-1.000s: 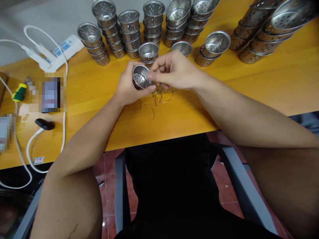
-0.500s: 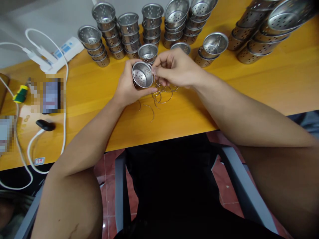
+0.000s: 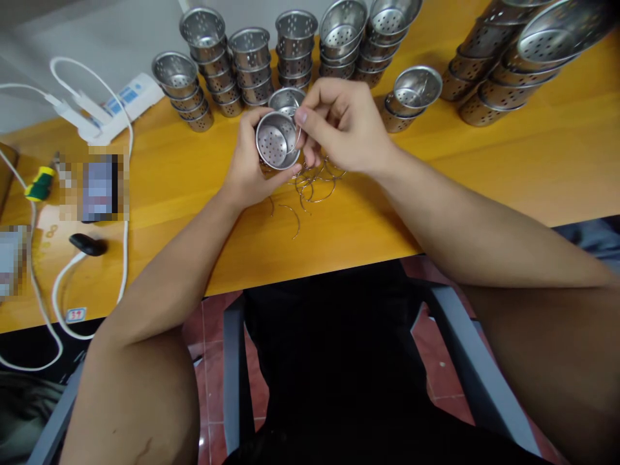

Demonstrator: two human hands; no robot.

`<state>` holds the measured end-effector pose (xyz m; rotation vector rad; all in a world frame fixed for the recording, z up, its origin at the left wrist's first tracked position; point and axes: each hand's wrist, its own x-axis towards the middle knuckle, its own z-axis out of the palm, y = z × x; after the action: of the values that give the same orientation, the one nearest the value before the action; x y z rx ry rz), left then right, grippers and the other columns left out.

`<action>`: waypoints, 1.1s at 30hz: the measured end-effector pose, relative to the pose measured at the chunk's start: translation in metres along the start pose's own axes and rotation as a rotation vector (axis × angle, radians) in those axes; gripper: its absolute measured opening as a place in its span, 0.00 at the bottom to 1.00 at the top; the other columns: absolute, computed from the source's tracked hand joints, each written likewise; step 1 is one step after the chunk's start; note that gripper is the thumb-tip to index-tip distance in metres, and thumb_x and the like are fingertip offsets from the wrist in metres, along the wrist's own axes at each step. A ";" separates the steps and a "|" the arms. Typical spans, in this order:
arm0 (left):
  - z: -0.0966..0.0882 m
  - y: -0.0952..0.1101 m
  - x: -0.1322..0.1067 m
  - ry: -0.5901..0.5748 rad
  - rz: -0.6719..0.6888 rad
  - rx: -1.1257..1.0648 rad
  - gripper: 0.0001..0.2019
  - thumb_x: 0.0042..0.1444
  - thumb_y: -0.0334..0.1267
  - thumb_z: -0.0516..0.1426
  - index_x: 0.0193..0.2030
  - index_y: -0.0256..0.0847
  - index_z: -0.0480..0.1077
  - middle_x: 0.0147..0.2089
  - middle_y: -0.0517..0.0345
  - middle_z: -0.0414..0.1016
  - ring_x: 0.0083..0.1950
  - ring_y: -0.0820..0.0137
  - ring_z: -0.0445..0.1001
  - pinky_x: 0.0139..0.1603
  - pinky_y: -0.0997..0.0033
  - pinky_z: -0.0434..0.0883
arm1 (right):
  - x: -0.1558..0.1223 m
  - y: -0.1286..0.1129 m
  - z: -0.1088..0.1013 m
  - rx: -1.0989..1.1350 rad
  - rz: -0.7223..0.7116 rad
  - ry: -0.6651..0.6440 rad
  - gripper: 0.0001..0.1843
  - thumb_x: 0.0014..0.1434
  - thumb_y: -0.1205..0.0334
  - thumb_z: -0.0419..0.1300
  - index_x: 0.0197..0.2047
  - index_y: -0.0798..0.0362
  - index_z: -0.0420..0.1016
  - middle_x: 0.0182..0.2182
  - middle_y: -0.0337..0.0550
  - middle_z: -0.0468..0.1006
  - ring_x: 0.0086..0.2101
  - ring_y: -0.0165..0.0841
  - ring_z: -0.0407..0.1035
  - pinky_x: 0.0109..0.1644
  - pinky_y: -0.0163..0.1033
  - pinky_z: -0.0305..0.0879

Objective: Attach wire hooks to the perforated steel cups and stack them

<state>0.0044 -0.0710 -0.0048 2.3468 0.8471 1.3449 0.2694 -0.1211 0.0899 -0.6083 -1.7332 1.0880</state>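
My left hand [image 3: 246,163] is wrapped round a small perforated metal cup [image 3: 274,141], its open mouth turned up toward me. At the cup's right rim, my right hand [image 3: 341,126] pinches a thin curved wire [image 3: 298,137] between thumb and forefinger. The wire's lower end reaches inside the rim; I cannot tell whether it passes through a hole. Below the hands a loose tangle of curved wires [image 3: 314,187] lies on the table, and one separate wire [image 3: 297,219] rests nearer the front edge. Just behind the held cup stands another perforated cup [image 3: 287,98].
Several stacks of perforated cups [image 3: 249,64] line the back of the table [image 3: 368,219]. More tall stacks [image 3: 504,90] stand at the right. To the left are a power strip [image 3: 128,97], white cables, a phone [image 3: 99,187] and a green-yellow screwdriver [image 3: 41,184].
My right hand has risen slightly, and the wire in its pinch now shows at the cup's rim. The held cup is tipped a little more toward me.
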 end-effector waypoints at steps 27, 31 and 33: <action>-0.017 0.057 0.010 -0.055 -0.049 0.107 0.51 0.62 0.79 0.79 0.82 0.65 0.66 0.78 0.45 0.80 0.83 0.39 0.80 0.87 0.31 0.79 | -0.005 0.015 -0.001 -0.130 -0.144 -0.037 0.16 0.84 0.44 0.80 0.54 0.44 0.83 0.33 0.36 0.85 0.27 0.34 0.80 0.32 0.40 0.78; -0.010 0.010 0.002 -0.027 -0.009 0.080 0.54 0.61 0.80 0.78 0.84 0.63 0.63 0.81 0.44 0.78 0.83 0.39 0.80 0.87 0.31 0.78 | -0.007 0.015 0.003 -0.162 -0.093 0.025 0.18 0.80 0.42 0.83 0.59 0.40 0.85 0.36 0.36 0.86 0.28 0.36 0.79 0.33 0.42 0.81; -0.009 0.006 0.001 -0.049 -0.040 0.068 0.54 0.62 0.77 0.79 0.85 0.61 0.63 0.81 0.43 0.78 0.85 0.39 0.79 0.88 0.31 0.77 | -0.008 0.012 0.004 -0.175 -0.100 0.043 0.18 0.79 0.42 0.83 0.59 0.38 0.86 0.37 0.37 0.85 0.28 0.36 0.79 0.33 0.43 0.81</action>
<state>-0.0011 -0.0755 0.0034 2.3903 0.9343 1.2563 0.2682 -0.1226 0.0750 -0.6410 -1.8139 0.8538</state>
